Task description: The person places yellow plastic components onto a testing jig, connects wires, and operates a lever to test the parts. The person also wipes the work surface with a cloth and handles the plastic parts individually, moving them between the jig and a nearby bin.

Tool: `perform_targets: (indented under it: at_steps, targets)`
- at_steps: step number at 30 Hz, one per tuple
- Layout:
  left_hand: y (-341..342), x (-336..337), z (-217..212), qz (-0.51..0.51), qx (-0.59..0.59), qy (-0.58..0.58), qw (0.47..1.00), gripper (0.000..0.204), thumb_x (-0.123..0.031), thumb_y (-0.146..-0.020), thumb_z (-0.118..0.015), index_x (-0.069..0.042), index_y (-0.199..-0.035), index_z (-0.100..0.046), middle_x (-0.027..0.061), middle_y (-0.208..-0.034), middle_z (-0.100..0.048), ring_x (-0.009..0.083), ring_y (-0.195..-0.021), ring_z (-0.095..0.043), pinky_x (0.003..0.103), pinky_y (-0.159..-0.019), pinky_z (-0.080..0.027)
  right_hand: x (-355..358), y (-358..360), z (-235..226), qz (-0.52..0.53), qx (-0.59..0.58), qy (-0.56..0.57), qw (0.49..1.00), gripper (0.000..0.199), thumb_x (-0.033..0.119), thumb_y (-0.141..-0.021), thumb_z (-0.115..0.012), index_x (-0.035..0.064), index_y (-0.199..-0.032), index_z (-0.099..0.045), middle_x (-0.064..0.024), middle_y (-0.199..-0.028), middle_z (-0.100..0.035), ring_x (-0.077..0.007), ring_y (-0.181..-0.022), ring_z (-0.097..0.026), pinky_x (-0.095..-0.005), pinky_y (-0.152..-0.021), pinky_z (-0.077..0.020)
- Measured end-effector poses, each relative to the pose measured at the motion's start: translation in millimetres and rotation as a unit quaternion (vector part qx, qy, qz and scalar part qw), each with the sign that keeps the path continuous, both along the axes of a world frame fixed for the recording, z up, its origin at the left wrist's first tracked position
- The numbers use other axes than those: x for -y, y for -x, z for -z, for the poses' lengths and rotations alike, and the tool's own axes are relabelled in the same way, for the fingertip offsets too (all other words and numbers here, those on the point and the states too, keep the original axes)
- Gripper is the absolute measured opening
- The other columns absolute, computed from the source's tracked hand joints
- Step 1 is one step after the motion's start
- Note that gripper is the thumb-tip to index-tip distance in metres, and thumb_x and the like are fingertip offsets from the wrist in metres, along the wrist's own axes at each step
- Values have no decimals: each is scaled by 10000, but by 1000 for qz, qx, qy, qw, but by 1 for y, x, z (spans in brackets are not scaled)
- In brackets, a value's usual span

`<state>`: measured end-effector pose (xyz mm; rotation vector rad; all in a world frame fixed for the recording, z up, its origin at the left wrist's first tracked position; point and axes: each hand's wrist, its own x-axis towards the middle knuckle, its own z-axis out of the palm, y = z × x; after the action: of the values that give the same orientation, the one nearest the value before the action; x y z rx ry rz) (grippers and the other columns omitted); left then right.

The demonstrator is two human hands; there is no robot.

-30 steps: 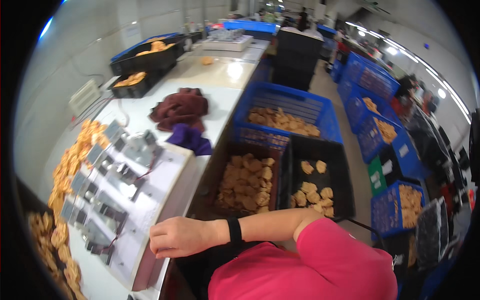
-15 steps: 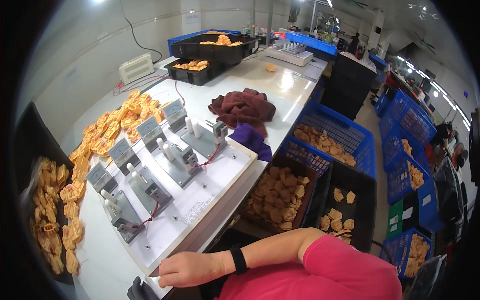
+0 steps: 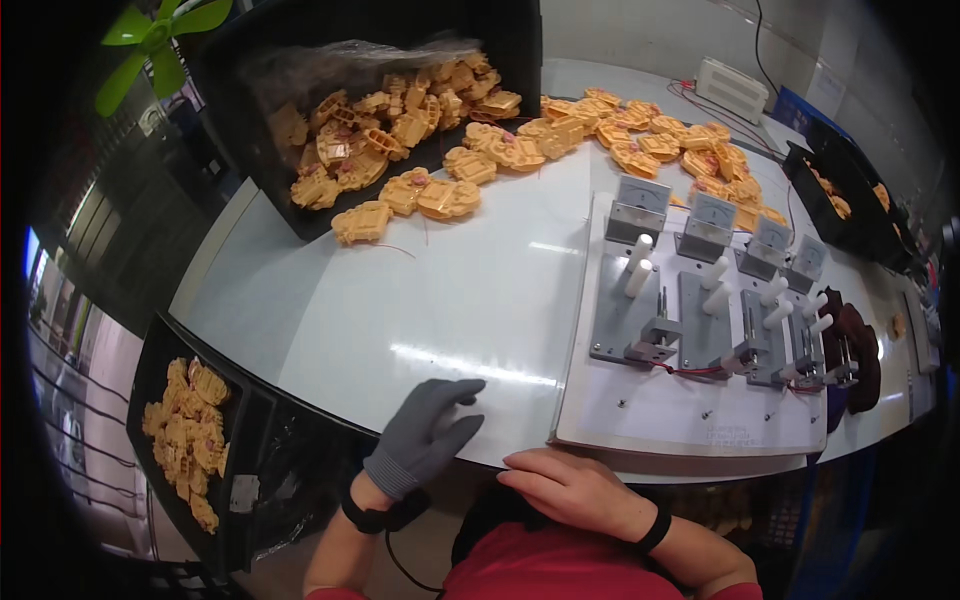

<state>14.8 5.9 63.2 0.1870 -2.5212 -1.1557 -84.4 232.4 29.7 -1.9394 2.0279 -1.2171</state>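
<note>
My left hand (image 3: 425, 435), in a grey knitted glove, hovers at the table's front edge with thumb and fingers apart and nothing between them. My bare right hand (image 3: 575, 490) rests palm down by the near left corner of a white test board (image 3: 655, 430), fingers stretched out and holding nothing. Several grey fixtures stand on the board, each with a pair of white pegs (image 3: 640, 275) and a small dial meter (image 3: 640, 198) behind. Orange-yellow plastic parts (image 3: 515, 150), some trailing thin wires, lie in a loose band along the back of the white table (image 3: 400, 310).
A large black bin (image 3: 495, 25) lies with its mouth toward the table, heaped with similar parts. Lower left, another black bin (image 3: 262, 420) holds more. At right are a black tray (image 3: 850, 235) of parts, a dark red cloth (image 3: 858, 370) and a white power box (image 3: 732, 88).
My view has swung left, bringing the big black bin and lower-left bin into sight. The gloved left hand now shows fully, while my right hand stays near the board's corner.
</note>
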Motion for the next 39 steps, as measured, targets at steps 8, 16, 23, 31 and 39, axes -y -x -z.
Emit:
perform_targets:
  at_steps: [8, 16, 23, 31, 39]
  targets:
    - [79, 172, -42, -152, 112, 206, 960, 693, -458, -909, -710, -97, -1461, -497, 188, -1469, -487, 338, -1360, -487, 407, -1145, -396, 9, 6, -3, -46, 20, -27, 998, 254, 71, -883, -709, 35, -1131, -662, -101, -1192, -651, -284, -1043, -676, -366, -841, -579]
    - [189, 259, -17, -216, 298, 130, 921, 965, -647, -803, -701, -167, -1579, -388, 195, -1611, -362, 336, -1482, -352, 414, -1209, -333, 11, 3, -3, -10, 30, -2, 999, 257, 112, -874, -758, 46, -1112, -687, -96, -1151, -693, -264, -981, -707, -349, -824, -592]
    - [210, 207, -1, -119, 244, 140, 952, 997, -653, -746, -760, -132, -1539, -453, 248, -1489, -483, 374, -1364, -501, 389, -1153, -402, 11, 4, -2, -18, 30, -10, 999, 271, 106, -857, -771, 44, -1108, -689, -98, -1163, -687, -264, -978, -705, -350, -828, -590]
    - [200, 267, -24, -320, 84, 260, 907, 745, -478, -850, -716, -171, -1488, -486, 183, -1561, -391, 375, -1462, -334, 457, -1178, -364, 9, 3, -1, -8, 37, -17, 999, 286, 123, -863, -772, 47, -1124, -682, -93, -1156, -690, -268, -957, -703, -340, -822, -589]
    - [186, 390, 19, -345, 78, 351, 867, 893, -335, -614, -845, -20, -1393, -543, 232, -1465, -501, 384, -1403, -428, 417, -1181, -369, 8, -2, 14, -7, 81, 67, 994, 164, 165, -970, -671, 33, -1068, -661, -119, -1089, -693, -311, -1018, -674, -391, -856, -570]
